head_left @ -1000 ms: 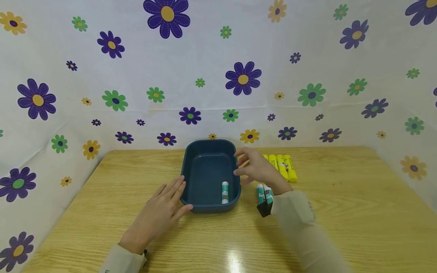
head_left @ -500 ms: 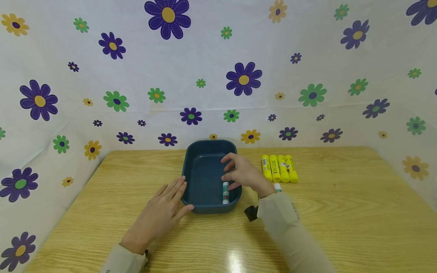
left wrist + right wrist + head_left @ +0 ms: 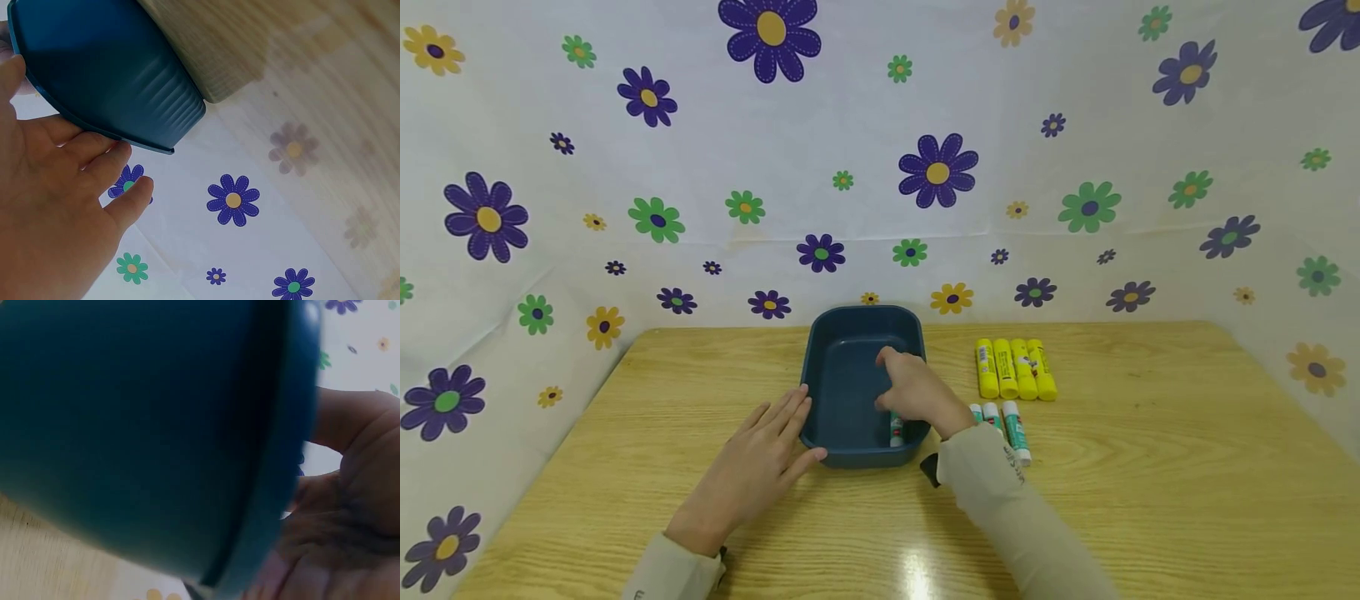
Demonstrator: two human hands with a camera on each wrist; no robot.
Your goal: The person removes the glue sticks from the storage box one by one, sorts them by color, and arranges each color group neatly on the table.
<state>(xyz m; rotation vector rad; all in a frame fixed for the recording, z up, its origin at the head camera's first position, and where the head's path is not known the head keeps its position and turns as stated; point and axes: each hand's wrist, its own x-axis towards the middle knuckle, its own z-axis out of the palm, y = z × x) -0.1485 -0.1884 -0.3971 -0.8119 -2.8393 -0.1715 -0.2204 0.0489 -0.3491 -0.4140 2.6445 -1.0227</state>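
Note:
A dark blue basin [image 3: 842, 396] stands on the table, with a green-and-white glue stick [image 3: 897, 430] lying inside near its right front corner. My right hand [image 3: 917, 392] reaches over the basin's right wall, thumb and fingers spread apart above that stick, hiding its far end. In the right wrist view the basin wall [image 3: 144, 444] covers most of the fingers of the right hand [image 3: 356, 506]. My left hand [image 3: 760, 458] rests on the basin's left rim with straight fingers. The left wrist view shows fingertips of the left hand [image 3: 62, 187] against the rim.
To the right of the basin lie green-and-white glue sticks [image 3: 1017, 433], partly covered by the right wrist. Behind them several yellow glue sticks [image 3: 1006, 368] lie side by side. A flower-patterned cloth [image 3: 880, 167] hangs behind the wooden table [image 3: 1150, 467].
My right hand has moved left and over the wall into the basin, uncovering the yellow glue sticks and some green-and-white ones. The left hand has stayed on the rim.

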